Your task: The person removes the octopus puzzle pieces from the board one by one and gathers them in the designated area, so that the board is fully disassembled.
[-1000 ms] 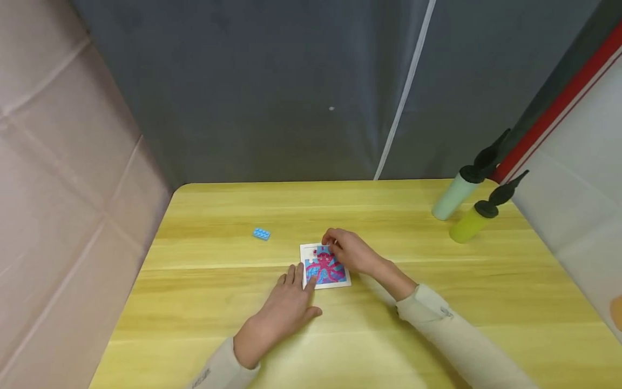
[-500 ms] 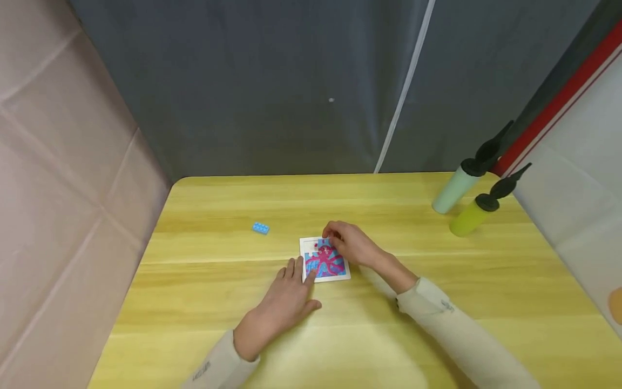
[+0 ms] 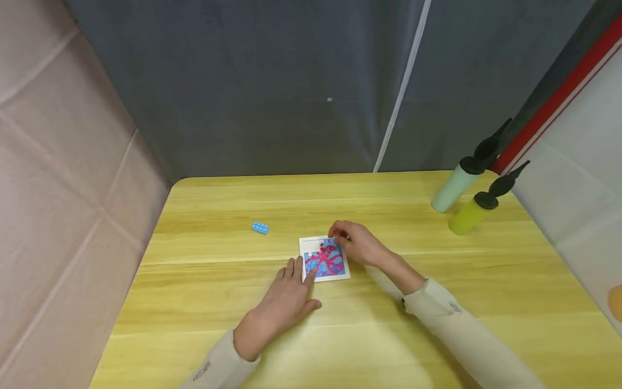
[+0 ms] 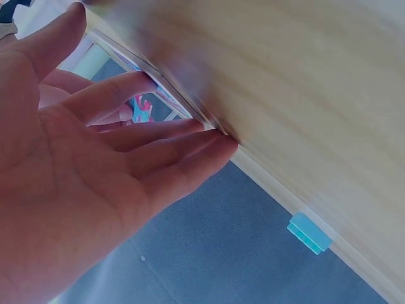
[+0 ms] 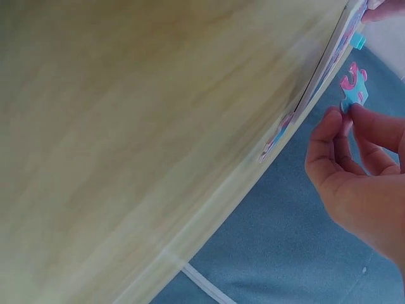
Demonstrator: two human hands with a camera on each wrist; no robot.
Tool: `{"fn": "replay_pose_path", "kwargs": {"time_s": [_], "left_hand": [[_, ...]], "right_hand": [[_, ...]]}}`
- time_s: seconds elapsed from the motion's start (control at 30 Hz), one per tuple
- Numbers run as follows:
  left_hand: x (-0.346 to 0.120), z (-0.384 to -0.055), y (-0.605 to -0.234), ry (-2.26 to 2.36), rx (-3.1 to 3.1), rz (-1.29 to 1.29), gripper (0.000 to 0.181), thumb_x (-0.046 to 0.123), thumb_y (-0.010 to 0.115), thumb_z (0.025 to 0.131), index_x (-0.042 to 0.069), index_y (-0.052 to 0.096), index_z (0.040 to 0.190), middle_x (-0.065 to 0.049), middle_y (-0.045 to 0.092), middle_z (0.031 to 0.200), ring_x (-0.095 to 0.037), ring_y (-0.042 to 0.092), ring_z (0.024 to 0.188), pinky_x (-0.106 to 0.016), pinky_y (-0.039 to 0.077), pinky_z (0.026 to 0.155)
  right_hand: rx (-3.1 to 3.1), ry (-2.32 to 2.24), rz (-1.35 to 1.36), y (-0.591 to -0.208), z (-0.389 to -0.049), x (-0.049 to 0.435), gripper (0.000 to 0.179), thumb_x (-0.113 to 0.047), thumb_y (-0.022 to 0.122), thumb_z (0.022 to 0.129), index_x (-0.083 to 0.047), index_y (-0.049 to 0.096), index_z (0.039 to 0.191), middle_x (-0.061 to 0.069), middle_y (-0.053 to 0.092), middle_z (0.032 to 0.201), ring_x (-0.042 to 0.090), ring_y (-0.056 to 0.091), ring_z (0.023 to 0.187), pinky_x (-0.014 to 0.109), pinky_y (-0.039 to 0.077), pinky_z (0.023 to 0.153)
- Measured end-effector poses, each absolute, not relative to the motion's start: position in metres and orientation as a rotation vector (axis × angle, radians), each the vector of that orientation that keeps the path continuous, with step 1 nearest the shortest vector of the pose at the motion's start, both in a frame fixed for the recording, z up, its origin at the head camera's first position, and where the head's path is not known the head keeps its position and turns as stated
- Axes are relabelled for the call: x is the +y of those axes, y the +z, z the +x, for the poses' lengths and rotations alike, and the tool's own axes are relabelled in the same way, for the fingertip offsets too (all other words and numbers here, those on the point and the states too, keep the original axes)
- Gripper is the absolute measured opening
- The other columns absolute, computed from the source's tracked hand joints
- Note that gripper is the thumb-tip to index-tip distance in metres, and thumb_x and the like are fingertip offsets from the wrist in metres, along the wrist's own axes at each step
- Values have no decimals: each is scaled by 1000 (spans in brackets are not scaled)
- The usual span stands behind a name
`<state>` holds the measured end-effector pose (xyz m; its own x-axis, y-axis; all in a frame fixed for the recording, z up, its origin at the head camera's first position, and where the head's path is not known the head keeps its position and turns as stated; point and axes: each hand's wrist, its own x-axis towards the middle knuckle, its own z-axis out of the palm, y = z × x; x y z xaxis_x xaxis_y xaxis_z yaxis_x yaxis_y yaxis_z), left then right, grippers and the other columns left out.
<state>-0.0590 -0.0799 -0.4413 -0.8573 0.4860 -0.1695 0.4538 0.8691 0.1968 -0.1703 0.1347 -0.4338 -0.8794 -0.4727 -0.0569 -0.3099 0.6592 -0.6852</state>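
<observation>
A small square jigsaw puzzle with a pink octopus on blue (image 3: 324,265) lies in a white tray (image 3: 308,246) on the wooden table. Its upper left part shows bare white. My left hand (image 3: 285,300) lies with straight fingers at the tray's left edge, index fingertip on the puzzle. My right hand (image 3: 360,246) pinches a blue and pink puzzle piece (image 5: 355,92) between thumb and fingers, raised above the puzzle's upper right. Beyond the tray's edge, another puzzle piece (image 5: 276,136) lies on the table in the right wrist view; the right hand hides it in the head view.
A light blue toy brick (image 3: 260,228) lies left of and behind the tray. Two hand pumps with black tops, one pale green (image 3: 454,189) and one yellow-green (image 3: 468,217), stand at the back right. A grey curtain (image 3: 272,97) hangs behind the table.
My right hand has shifted slightly right with the pinched piece, which now sits tilted over the puzzle's upper right. The left hand has kept its place. The head view has tipped slightly.
</observation>
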Motion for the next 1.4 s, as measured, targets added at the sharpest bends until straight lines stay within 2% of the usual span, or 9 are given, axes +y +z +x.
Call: {"fn": "replay_pose_path", "kwargs": {"time_s": [0.33, 0.57, 0.87, 1.17, 1.4], "left_hand": [[-80, -59, -442, 236, 2829, 707, 73, 50, 66, 98, 4, 50, 152, -37, 35, 159, -54, 37, 147, -58, 39, 119], [-80, -59, -441, 234, 2832, 720, 73, 51, 65, 98, 4, 50, 152, -38, 35, 159, -55, 37, 147, -58, 38, 119], [-80, -58, -440, 220, 2851, 733, 72, 49, 66, 98, 3, 51, 151, -38, 36, 158, -55, 39, 146, -59, 40, 118], [-79, -59, -440, 212, 2847, 726, 72, 49, 67, 97, 3, 51, 151, -38, 37, 157, -55, 39, 145, -58, 40, 118], [-78, -59, -440, 205, 2846, 721, 72, 49, 67, 98, 4, 51, 152, -37, 36, 158, -54, 39, 146, -58, 40, 118]], "right_hand": [[2650, -1052, -622, -433, -168, 145, 13, -6, 59, 103, -8, 70, 108, 6, 69, 101, 20, 59, 89, 33, 53, 81], [2666, -1070, -576, -431, -167, 155, 16, -5, 56, 104, -5, 71, 109, 10, 72, 108, 22, 62, 94, 38, 56, 85], [2664, -1083, -503, -432, -171, 168, 17, -5, 54, 104, -4, 70, 110, 12, 72, 109, 23, 64, 94, 33, 54, 78], [2687, -1082, -480, -430, -171, 178, 16, -4, 54, 104, -3, 69, 110, 13, 72, 110, 25, 65, 98, 40, 56, 86], [2691, -1088, -493, -431, -170, 185, 15, -3, 54, 103, -3, 69, 108, 12, 72, 107, 26, 64, 97, 39, 55, 86]]}}
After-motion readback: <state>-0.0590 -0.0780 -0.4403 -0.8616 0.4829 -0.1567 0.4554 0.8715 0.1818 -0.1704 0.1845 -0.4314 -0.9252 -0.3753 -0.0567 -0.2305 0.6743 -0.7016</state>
